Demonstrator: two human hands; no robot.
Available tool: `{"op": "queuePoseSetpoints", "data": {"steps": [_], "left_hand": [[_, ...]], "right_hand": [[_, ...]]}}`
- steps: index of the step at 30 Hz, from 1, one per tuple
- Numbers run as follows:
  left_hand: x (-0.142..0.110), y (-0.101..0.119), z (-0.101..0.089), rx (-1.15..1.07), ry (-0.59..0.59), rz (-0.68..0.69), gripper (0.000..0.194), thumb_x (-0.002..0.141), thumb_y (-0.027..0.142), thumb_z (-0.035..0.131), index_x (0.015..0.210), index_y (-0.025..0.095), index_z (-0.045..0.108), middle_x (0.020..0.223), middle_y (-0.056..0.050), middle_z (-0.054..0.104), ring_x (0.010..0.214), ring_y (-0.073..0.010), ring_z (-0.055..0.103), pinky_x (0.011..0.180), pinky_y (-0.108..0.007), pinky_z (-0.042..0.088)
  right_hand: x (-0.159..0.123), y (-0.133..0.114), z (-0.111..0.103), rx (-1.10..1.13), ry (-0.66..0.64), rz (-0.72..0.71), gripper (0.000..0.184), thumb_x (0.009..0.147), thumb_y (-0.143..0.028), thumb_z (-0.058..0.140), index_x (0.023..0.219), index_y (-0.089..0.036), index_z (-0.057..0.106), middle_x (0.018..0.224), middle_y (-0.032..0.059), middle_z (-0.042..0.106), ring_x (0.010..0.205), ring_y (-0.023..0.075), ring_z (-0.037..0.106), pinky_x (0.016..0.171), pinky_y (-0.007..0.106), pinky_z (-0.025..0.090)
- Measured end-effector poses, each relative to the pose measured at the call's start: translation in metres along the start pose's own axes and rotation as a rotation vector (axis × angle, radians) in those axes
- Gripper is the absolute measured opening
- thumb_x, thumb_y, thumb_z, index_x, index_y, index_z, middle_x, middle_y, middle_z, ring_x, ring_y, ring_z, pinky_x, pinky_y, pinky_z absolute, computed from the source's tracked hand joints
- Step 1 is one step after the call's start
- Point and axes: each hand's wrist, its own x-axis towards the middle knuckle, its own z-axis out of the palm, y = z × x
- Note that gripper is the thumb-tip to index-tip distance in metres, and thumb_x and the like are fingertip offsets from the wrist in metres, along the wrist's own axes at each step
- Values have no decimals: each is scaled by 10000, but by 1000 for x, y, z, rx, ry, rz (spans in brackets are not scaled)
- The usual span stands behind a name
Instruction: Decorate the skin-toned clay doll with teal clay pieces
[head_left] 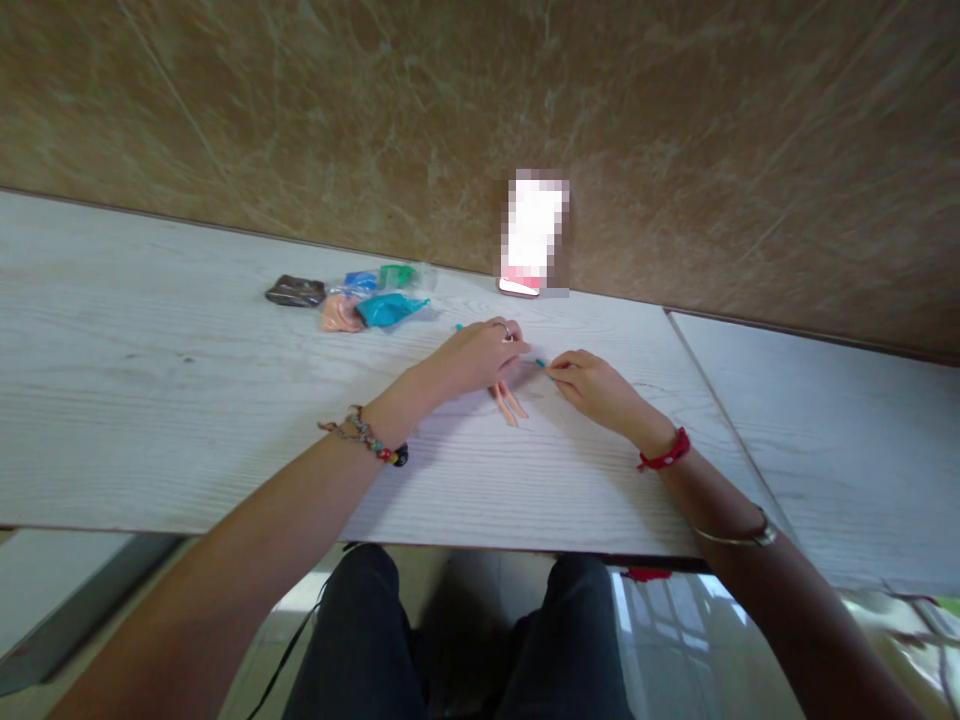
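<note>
My right hand (pixel 596 388) pinches a small teal piece of modelling clay (pixel 541 363) between thumb and fingertips, just above the table. Close by on its left, my left hand (pixel 487 352) has its fingers bent together, pointing toward that piece. Whatever those fingers hold is hidden. Two thin peach clay strips (pixel 510 404) stick out from below my left hand and lie on the table, their upper ends covered. A tiny bit of teal clay (pixel 459 327) shows just behind the same hand.
Several bagged clay lumps lie at the back left: brown (pixel 296 291), blue (pixel 361 281), green (pixel 397 274), peach (pixel 341 313) and teal (pixel 390 309). A phone with a blurred screen (pixel 532 235) leans on the marbled wall (pixel 300 120). The white table (pixel 187 400) has a seam at right.
</note>
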Motion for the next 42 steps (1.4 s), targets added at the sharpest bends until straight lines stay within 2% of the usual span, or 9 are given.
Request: {"op": "queuePoseSetpoints", "data": {"steps": [5,11,14,18,23,26,32,38,42], "left_hand": [[-2,9,3,-3,8,4,334,917,312,360,1171,279,574,1271,-92,465,1204,-247,372,947,-394,361],[-3,9,6,-60,-62,-29,361,925,329,321,1148,305,605,1336,-88,422,1244,-262,336,981,-439,334],[-2,7,8,-84,-84,-43,371,923,331,314,1142,300,612,1322,-87,448,1230,-263,355,979,-444,339],[-2,5,10,-86,-91,-32,378,923,325,310,1122,263,625,1304,-105,464,1207,-261,384,973,-431,352],[-1,5,8,-89,-58,-41,366,925,329,321,1071,246,646,1267,-107,492,1198,-259,393,969,-431,351],[-2,4,5,-73,-25,-49,370,932,333,311,1063,241,644,1251,-106,500,1206,-244,384,966,-412,351],[-2,-2,5,-40,22,-69,369,931,327,330,1010,190,663,1194,-128,538,1194,-237,402,949,-380,365],[-1,-7,10,-13,53,-48,362,931,313,339,969,173,670,1158,-133,563,1170,-229,425,930,-369,384],[-1,-6,10,-3,62,-52,366,932,317,338,950,177,675,1147,-125,570,1165,-230,426,921,-357,390]], "right_hand": [[0,0,-1,-29,-17,-35,292,845,-119,428,985,-135,685,1063,124,638,949,210,573,850,353,462],[0,9,2,209,101,-24,248,824,-135,480,911,-175,708,978,89,666,886,175,616,806,311,491],[0,11,2,229,143,7,227,829,-159,503,957,-175,690,934,76,677,847,170,618,782,305,492],[0,6,2,63,59,-32,264,863,-211,487,1062,-150,650,1036,119,642,942,204,579,834,344,465],[3,1,4,-6,-6,4,272,893,-212,428,1003,-161,672,1053,120,616,948,204,551,837,361,452],[2,3,4,59,19,24,266,883,-206,441,995,-171,680,1030,113,614,941,199,555,837,361,453],[-2,11,4,380,141,8,335,902,-261,415,1174,-171,587,1069,103,630,973,177,586,856,318,464],[3,4,9,63,20,21,325,899,-300,430,1143,-170,601,1176,131,568,1041,236,523,884,402,436],[7,5,11,86,16,40,313,908,-286,407,1102,-178,627,1159,126,565,1034,226,530,879,395,439]]}}
